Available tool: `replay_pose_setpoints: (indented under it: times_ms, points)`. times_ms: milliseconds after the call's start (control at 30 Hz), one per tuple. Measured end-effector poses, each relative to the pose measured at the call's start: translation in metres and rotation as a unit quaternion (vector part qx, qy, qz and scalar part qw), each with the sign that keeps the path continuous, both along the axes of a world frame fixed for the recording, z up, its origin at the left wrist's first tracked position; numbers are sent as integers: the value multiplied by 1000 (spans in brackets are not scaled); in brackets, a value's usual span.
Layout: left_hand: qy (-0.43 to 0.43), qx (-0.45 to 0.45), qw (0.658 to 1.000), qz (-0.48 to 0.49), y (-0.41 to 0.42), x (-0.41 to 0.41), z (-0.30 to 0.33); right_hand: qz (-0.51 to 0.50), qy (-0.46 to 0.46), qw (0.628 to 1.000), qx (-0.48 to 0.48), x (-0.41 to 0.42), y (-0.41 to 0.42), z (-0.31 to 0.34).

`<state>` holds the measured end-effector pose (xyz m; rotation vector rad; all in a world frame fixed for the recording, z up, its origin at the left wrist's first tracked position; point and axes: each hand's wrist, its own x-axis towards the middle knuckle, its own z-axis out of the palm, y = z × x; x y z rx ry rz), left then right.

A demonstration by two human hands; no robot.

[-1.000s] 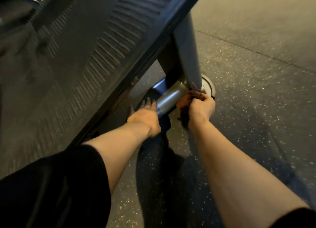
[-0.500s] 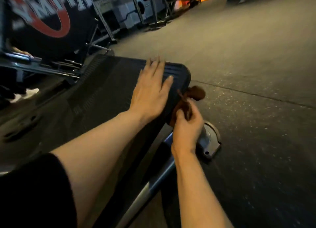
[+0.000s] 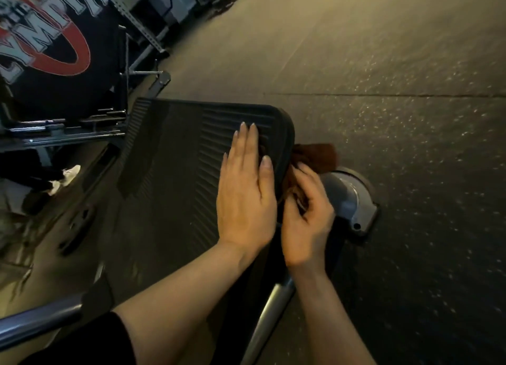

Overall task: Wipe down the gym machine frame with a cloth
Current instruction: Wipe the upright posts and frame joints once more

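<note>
While pressed flat on black ribbed rubber footplate (image 3: 175,156), left hand (image 3: 245,200) fingers straight, right hand (image 3: 306,222) fingers curled round brown cloth (image 3: 315,156) at plate's rt edge, grey metal frame foot (image 3: 353,203) just beside.

A single view is given, taken from a wide-angle camera worn on the head and aimed forward and steeply down. The scene is seen from close above: both forearms enter from the lower edge, and the left hand (image 3: 246,197) and right hand (image 3: 306,222) are framed near the centre. The ribbed platform (image 3: 175,173) fills the middle left, the floor (image 3: 397,77) the right half. The frame is tilted, and lines bend towards its edges.
</note>
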<state>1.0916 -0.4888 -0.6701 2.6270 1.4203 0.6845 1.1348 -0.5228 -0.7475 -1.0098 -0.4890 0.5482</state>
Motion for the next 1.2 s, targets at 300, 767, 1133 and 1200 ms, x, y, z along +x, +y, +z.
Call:
replay_pose_setpoints:
  times_ms: [300, 767, 1133, 1200]
  points:
    - [3, -26, 1000, 9, -4, 3, 4, 93, 197, 948, -232, 51, 13, 25]
    - [106, -87, 990, 40, -2, 6, 23, 68, 565, 766, -300, 147, 35, 85]
    - [10, -147, 975, 167, 51, 120, 78, 310, 330, 740, -498, 204, 138, 94]
    - [85, -244, 959, 114, 78, 144, 78, 352, 263, 747, -499, 213, 162, 87]
